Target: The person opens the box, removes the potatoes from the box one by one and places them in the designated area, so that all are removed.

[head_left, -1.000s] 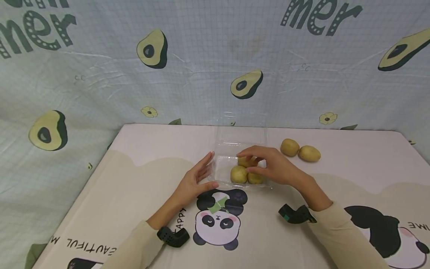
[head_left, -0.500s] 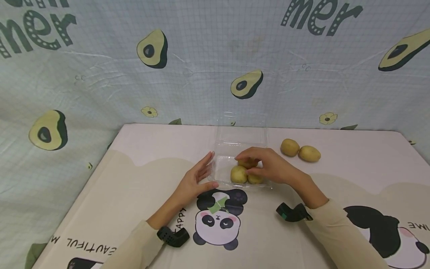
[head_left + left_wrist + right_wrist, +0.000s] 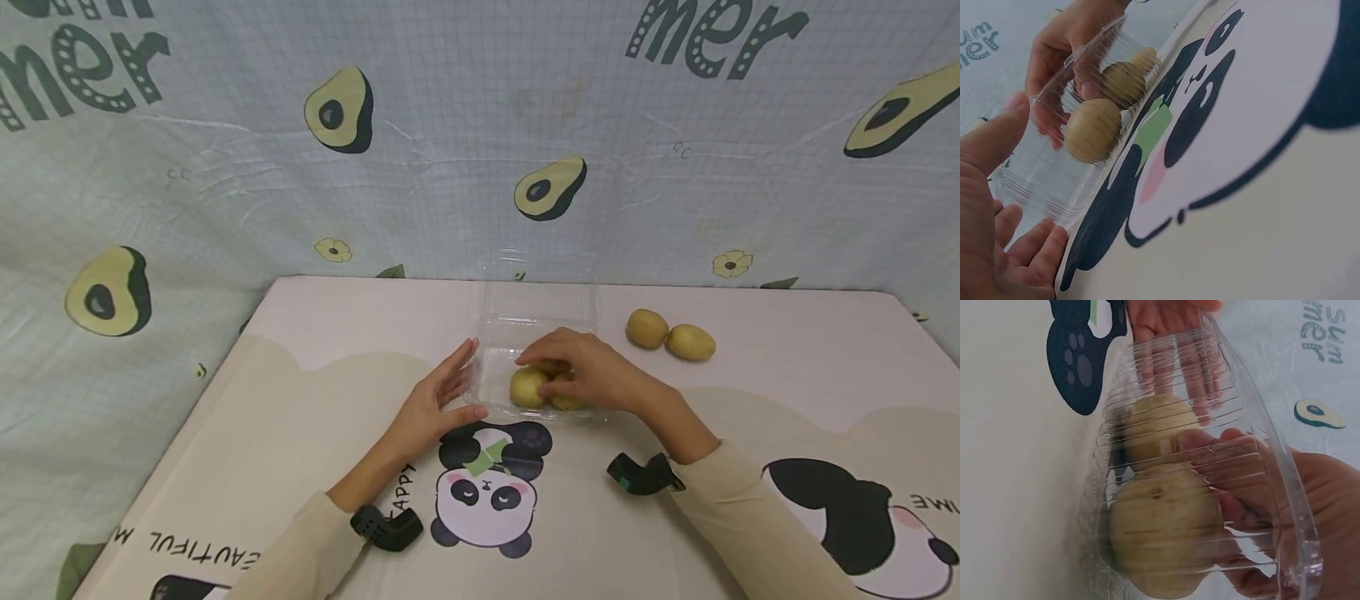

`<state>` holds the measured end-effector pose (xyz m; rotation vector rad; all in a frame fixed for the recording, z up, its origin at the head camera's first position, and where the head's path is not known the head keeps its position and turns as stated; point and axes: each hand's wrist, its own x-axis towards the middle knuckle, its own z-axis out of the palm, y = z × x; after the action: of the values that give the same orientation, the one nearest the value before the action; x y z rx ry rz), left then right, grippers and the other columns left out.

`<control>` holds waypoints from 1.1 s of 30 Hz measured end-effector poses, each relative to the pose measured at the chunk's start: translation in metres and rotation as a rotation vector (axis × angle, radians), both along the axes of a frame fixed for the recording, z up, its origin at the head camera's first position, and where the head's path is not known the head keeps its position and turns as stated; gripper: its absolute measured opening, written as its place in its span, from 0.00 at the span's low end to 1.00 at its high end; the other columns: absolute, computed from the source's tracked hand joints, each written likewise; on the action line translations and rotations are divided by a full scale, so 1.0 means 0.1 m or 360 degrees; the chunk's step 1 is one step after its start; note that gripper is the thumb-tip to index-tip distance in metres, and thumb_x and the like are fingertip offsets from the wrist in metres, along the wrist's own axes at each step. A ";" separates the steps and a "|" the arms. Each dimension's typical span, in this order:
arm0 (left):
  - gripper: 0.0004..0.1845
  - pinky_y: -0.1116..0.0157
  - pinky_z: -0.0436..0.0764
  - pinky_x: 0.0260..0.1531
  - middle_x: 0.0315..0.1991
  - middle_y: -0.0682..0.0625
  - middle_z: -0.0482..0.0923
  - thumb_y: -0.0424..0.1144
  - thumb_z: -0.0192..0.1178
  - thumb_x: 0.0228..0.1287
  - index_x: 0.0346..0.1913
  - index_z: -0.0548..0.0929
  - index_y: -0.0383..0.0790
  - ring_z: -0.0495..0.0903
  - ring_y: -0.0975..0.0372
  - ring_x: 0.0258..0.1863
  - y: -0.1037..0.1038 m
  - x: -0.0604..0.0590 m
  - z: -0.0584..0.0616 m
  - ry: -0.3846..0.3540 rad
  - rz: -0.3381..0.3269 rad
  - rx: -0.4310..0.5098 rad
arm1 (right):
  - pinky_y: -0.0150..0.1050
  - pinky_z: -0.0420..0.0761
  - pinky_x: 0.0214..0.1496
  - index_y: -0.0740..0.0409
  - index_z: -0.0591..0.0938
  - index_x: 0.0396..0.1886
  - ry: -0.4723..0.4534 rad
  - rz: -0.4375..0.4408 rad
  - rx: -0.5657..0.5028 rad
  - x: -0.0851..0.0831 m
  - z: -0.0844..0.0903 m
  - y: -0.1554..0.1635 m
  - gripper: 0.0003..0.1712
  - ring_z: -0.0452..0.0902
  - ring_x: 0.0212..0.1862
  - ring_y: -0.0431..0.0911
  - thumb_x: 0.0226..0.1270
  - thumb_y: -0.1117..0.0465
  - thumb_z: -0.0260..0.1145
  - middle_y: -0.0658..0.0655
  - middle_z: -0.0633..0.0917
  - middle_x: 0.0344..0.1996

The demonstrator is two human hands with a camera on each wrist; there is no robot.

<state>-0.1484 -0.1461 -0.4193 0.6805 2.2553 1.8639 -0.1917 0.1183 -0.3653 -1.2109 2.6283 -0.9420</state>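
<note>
A clear plastic clamshell box stands with its lid raised at the back. Three potatoes lie in its base: one front left, one front right, and a back potato mostly covered by fingers. My right hand reaches in from the right, fingers curled over the back potato, thumb tip beside the front-left one. Through the ribbed wall, the right wrist view shows two potatoes near the thumb. My left hand rests straight-fingered along the box's left side, thumb near the front corner.
Two more potatoes, one round and one longer, lie side by side to the right behind the box. The tablecloth has panda prints; a hanging avocado-print cloth bounds the far edge.
My right hand has shifted slightly left and inward over the box. The front potatoes have moved a little left with it. My left hand has stayed in place.
</note>
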 end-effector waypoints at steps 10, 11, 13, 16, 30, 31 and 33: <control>0.49 0.68 0.63 0.64 0.75 0.52 0.50 0.41 0.70 0.57 0.76 0.51 0.45 0.56 0.55 0.71 0.00 0.00 0.00 -0.0017 0.0005 0.0011 | 0.42 0.76 0.48 0.52 0.83 0.54 0.0017 -0.0060 0.0114 -0.01 0.00 -0.04 0.25 0.70 0.48 0.44 0.54 0.58 0.75 0.47 0.83 0.50; 0.49 0.68 0.63 0.64 0.75 0.52 0.50 0.40 0.70 0.57 0.76 0.51 0.45 0.56 0.55 0.71 0.00 -0.01 0.00 -0.0015 0.0004 0.0012 | 0.41 0.76 0.47 0.51 0.83 0.54 0.0010 -0.0072 0.0125 -0.01 0.00 -0.05 0.25 0.70 0.47 0.44 0.54 0.57 0.75 0.47 0.83 0.50; 0.49 0.67 0.63 0.64 0.75 0.52 0.50 0.39 0.70 0.57 0.76 0.51 0.45 0.56 0.55 0.71 0.01 -0.01 0.00 -0.0015 0.0003 0.0011 | 0.39 0.76 0.45 0.50 0.84 0.53 -0.0008 -0.0096 0.0147 0.00 0.01 -0.06 0.24 0.69 0.46 0.43 0.54 0.57 0.75 0.45 0.83 0.48; 0.49 0.68 0.63 0.64 0.75 0.53 0.50 0.39 0.70 0.57 0.76 0.51 0.45 0.57 0.55 0.71 0.01 0.00 0.00 -0.0019 0.0007 0.0003 | 0.37 0.75 0.43 0.47 0.84 0.53 -0.0031 -0.0117 0.0196 -0.01 0.01 -0.08 0.23 0.67 0.44 0.42 0.55 0.55 0.74 0.42 0.83 0.45; 0.49 0.67 0.62 0.64 0.75 0.52 0.49 0.41 0.70 0.56 0.76 0.51 0.45 0.56 0.55 0.71 0.01 0.01 0.01 -0.0033 0.0001 0.0019 | 0.35 0.75 0.39 0.44 0.84 0.55 -0.0022 -0.0116 0.0283 -0.01 -0.01 -0.09 0.26 0.65 0.41 0.41 0.53 0.55 0.76 0.39 0.82 0.40; 0.49 0.67 0.62 0.64 0.75 0.52 0.49 0.41 0.70 0.56 0.76 0.51 0.45 0.56 0.55 0.71 0.01 0.01 0.01 -0.0034 0.0001 0.0019 | 0.35 0.75 0.39 0.44 0.84 0.55 -0.0018 -0.0115 0.0283 -0.01 -0.01 -0.09 0.27 0.65 0.41 0.41 0.52 0.55 0.76 0.39 0.82 0.41; 0.49 0.67 0.63 0.64 0.75 0.52 0.49 0.40 0.70 0.57 0.76 0.51 0.45 0.56 0.55 0.71 0.01 0.01 0.01 -0.0039 0.0003 0.0019 | 0.35 0.75 0.40 0.44 0.83 0.55 -0.0010 -0.0110 0.0281 -0.01 -0.02 -0.09 0.27 0.65 0.41 0.40 0.52 0.56 0.77 0.40 0.83 0.42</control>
<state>-0.1479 -0.1455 -0.4182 0.6543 2.2327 1.8773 -0.1930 0.1089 -0.3672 -1.0814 2.6971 -0.7035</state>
